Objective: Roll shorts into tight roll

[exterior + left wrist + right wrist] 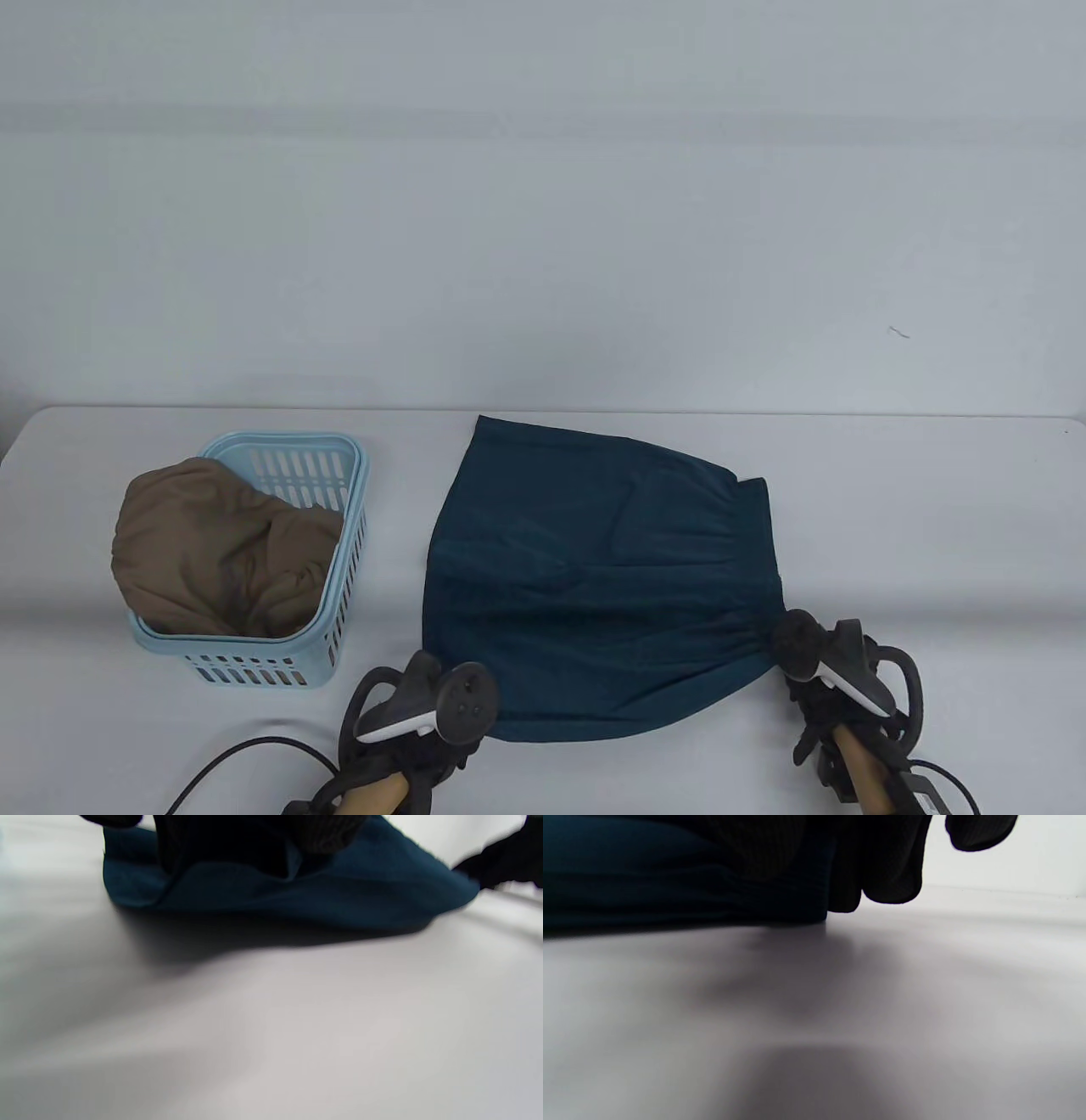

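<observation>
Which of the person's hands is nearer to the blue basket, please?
Left. The left hand sits just right of the blue basket, at the teal shorts' near-left corner. The right hand is across the shorts, at their near-right corner.

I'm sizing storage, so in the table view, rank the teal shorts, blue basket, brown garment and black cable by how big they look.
1. Dark teal fabric shorts
2. Light blue slotted plastic basket
3. Crumpled brown cloth garment
4. Thin black cable, only partly in view
</observation>
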Demonstrator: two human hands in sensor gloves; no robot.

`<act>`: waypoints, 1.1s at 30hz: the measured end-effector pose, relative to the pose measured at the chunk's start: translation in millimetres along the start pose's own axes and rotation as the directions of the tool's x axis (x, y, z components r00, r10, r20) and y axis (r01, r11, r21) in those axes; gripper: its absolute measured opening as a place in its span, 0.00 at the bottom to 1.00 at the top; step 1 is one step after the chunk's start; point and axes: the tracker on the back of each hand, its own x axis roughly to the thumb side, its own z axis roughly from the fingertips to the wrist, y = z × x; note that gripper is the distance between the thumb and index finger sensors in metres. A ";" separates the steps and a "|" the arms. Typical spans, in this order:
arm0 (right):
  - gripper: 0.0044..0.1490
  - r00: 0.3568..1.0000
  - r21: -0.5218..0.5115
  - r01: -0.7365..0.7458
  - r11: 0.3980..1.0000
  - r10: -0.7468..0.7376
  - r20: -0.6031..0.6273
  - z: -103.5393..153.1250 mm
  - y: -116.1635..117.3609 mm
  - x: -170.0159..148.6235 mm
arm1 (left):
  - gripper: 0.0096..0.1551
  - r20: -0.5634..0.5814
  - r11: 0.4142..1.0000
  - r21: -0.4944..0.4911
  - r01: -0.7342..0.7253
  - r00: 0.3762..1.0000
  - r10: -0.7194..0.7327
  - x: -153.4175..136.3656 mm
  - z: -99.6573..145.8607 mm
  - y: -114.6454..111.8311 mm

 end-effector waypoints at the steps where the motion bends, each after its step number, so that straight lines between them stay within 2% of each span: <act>1: 0.28 0.999 -0.004 0.036 0.999 -0.036 0.000 2.3 -3.4 -2.6 | 0.23 0.002 0.999 0.023 -0.026 1.000 0.026 -0.3 4.6 8.5; 9: 0.29 0.961 0.005 0.257 0.966 -0.257 0.101 27.6 -46.5 -22.1 | 0.22 0.110 0.960 0.222 -0.173 0.982 0.152 7.8 52.2 65.8; 15: 0.28 0.894 0.086 0.409 0.908 -0.418 0.159 43.6 -73.2 -37.6 | 0.22 0.199 0.936 0.282 -0.208 0.968 0.155 21.7 83.4 94.3; 20: 0.28 0.786 0.199 0.548 0.813 -0.581 0.210 55.5 -92.5 -51.0 | 0.21 0.276 0.919 0.282 -0.276 0.941 0.198 31.3 103.3 119.6; 23: 0.28 0.720 0.247 0.610 0.753 -0.657 0.224 58.9 -100.8 -59.6 | 0.22 0.319 0.898 0.271 -0.347 0.912 0.256 33.1 107.5 132.6; 26: 0.28 0.679 0.246 0.660 0.710 -0.704 0.211 58.5 -104.5 -64.1 | 0.22 0.268 0.893 0.281 -0.352 0.922 0.279 32.6 102.5 143.2; 29: 0.28 0.701 0.221 0.656 0.722 -0.691 0.177 55.8 -104.3 -62.9 | 0.22 0.183 0.906 0.299 -0.299 0.950 0.253 28.2 88.9 150.1; 33: 0.28 0.722 0.164 0.660 0.734 -0.679 0.131 47.8 -103.1 -58.4 | 0.22 0.106 0.898 0.320 -0.300 0.954 0.281 19.4 67.5 155.5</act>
